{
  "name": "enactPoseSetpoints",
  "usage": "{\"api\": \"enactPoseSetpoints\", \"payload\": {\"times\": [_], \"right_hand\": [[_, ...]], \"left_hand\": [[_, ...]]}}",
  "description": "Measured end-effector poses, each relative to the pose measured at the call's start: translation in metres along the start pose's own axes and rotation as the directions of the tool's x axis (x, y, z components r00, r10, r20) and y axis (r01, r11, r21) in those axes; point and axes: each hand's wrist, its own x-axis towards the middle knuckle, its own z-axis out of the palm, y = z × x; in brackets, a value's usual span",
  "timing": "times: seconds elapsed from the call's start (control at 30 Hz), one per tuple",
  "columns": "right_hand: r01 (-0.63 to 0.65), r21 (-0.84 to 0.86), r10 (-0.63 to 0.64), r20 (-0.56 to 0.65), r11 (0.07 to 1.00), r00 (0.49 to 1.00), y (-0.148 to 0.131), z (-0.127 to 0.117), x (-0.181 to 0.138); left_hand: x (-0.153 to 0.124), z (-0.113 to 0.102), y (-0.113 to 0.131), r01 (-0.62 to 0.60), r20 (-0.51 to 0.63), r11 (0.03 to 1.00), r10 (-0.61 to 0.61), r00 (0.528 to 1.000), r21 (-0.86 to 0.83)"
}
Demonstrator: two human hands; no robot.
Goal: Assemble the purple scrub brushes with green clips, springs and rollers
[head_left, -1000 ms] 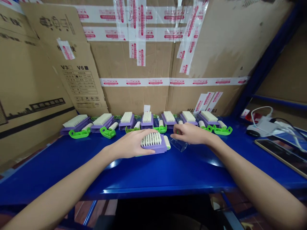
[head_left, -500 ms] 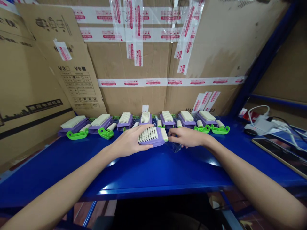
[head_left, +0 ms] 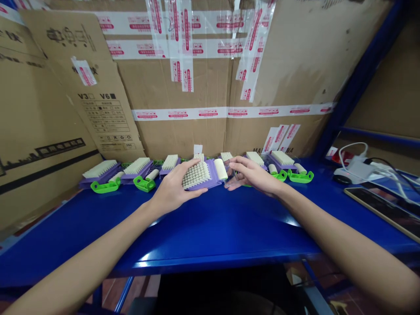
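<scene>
- Our left hand (head_left: 173, 183) is clamped on a purple bristle brush (head_left: 197, 175), thumb along the near edge, fingers over the far one
- Brush sits up off the blue tabletop (head_left: 210, 236), cream bristles facing up and tilted towards us
- Cream roller (head_left: 220, 169) is on the brush's right end, just beside our right fingertips; can't tell if they touch
- Our right hand (head_left: 254, 174) has thumb and fingers closed around a clear plastic piece (head_left: 231, 176), outline hard to make out
- Beyond both hands we have a row of similar brushes (head_left: 137, 165), bristles up; green handles (head_left: 144, 183) show at several near ends
- Well right of our right hand: white adapter with cables (head_left: 352, 170), phone (head_left: 383, 212) nearer us
</scene>
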Motion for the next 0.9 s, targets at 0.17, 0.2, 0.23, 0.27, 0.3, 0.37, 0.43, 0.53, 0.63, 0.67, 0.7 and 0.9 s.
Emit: {"api": "enactPoseSetpoints", "payload": {"times": [0.17,0.2,0.23,0.27,0.3,0.37,0.43,0.53,0.63,0.67,0.7,0.9], "right_hand": [[0.023,0.024,-0.022,-0.026,0.999,0.999,0.004,0.001,0.001],[0.018,0.004,-0.018,-0.046,1.000,0.999,0.005,0.001,0.001],[0.014,-0.018,-0.015,-0.062,1.000,0.998,0.005,0.001,0.002],[0.014,-0.037,-0.017,-0.072,0.999,0.997,0.006,0.001,0.002],[0.016,-0.052,-0.020,-0.077,0.999,0.997,0.006,0.002,0.002],[0.008,-0.061,-0.013,-0.081,0.998,0.997,0.008,0.004,0.003],[-0.011,-0.044,0.007,-0.089,0.999,0.996,0.009,0.007,0.003],[-0.013,-0.025,0.010,-0.103,1.000,0.995,0.011,0.012,0.004],[0.029,-0.059,-0.035,-0.093,0.998,0.995,0.013,0.013,0.006],[0.048,-0.067,-0.053,-0.084,0.997,0.995,0.014,0.013,0.006],[0.067,-0.071,-0.072,-0.076,0.995,0.994,0.014,0.013,0.006],[0.183,-0.079,-0.189,-0.077,0.980,0.979,0.020,0.011,0.005]], "left_hand": [[0.001,-0.001,0.001,-0.082,-0.025,0.996,0.082,0.996,0.019],[0.001,0.000,0.001,-0.090,-0.025,0.996,0.090,0.996,0.019],[0.001,0.000,0.001,-0.097,-0.022,0.995,0.097,0.995,0.020],[0.001,0.001,0.000,-0.103,-0.018,0.994,0.104,0.994,0.022],[0.000,0.002,0.000,-0.110,-0.016,0.994,0.111,0.994,0.025],[-0.001,0.004,-0.001,-0.126,-0.014,0.992,0.126,0.992,0.030],[-0.001,0.005,-0.001,-0.138,-0.014,0.990,0.138,0.990,0.027],[-0.002,0.006,0.000,-0.136,-0.009,0.991,0.136,0.991,0.019],[-0.001,0.005,0.000,-0.143,-0.013,0.989,0.144,0.990,0.022],[-0.001,0.004,-0.001,-0.148,-0.018,0.989,0.148,0.989,0.025],[-0.001,0.004,-0.001,-0.151,-0.024,0.988,0.151,0.988,0.028],[0.000,0.005,-0.004,-0.187,-0.042,0.980,0.190,0.981,0.064]]}}
